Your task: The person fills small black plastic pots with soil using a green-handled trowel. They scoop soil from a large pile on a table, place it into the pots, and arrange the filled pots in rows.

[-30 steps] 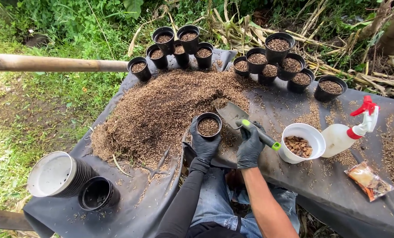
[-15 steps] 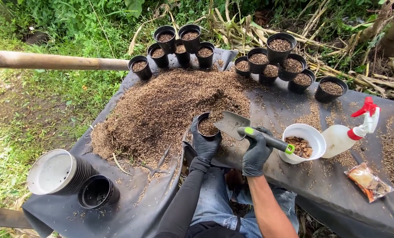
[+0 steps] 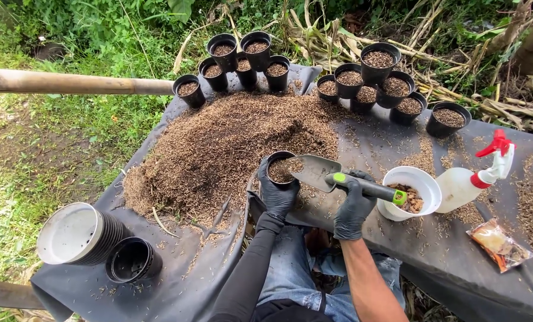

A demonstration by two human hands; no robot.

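My left hand [image 3: 276, 194], in a black glove, grips a small black pot [image 3: 281, 169] filled with brown husk mix at the near edge of the husk pile [image 3: 219, 146]. My right hand [image 3: 353, 206], also gloved, holds a hand trowel [image 3: 317, 172] by its black and green handle. The grey blade rests tilted at the pot's right rim, with little on it.
A black sheet [image 3: 177, 286] covers the table. Several filled black pots [image 3: 362, 80] stand along the far edge. A white bowl [image 3: 418, 182] of brown chunks, a spray bottle [image 3: 472, 179] and a small packet [image 3: 499, 244] lie right. Stacked empty pots [image 3: 93, 241] lie near left. A bamboo pole [image 3: 70, 83] crosses at left.
The trowel swung from beside the pot up to its rim and tipped husk mix in. The pot is fuller. My right hand shifted right and lower; my left hand stayed.
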